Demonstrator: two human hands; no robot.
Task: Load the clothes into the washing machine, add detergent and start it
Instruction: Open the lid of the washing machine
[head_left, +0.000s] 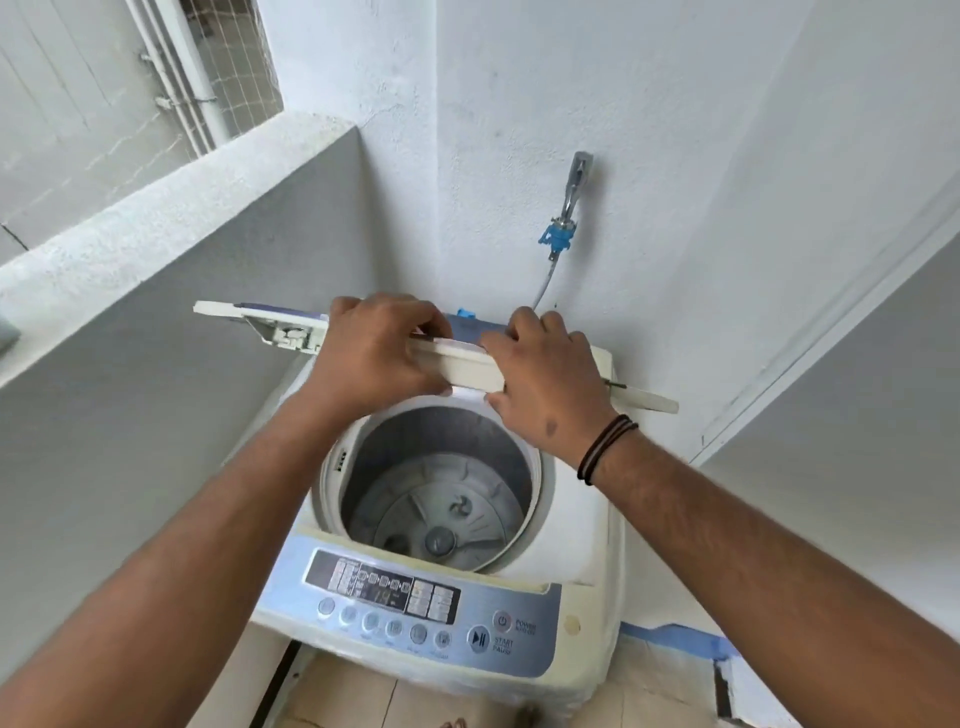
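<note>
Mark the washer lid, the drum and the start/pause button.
washer lid (470, 366): head view, front edge between the hands.
drum (395, 457): head view, inner back wall.
start/pause button (478, 639): head view, button face.

A white top-loading washing machine with a blue-grey control panel (447, 545) stands in the wall corner on a tiled floor. Its cream folding plastic lid (467, 364) is raised over the rear edge, tilted lower to the right. The round grey metal drum (441, 499) lies open, showing only its ribbed pulsator at the bottom. The panel's display is lit.
</note>
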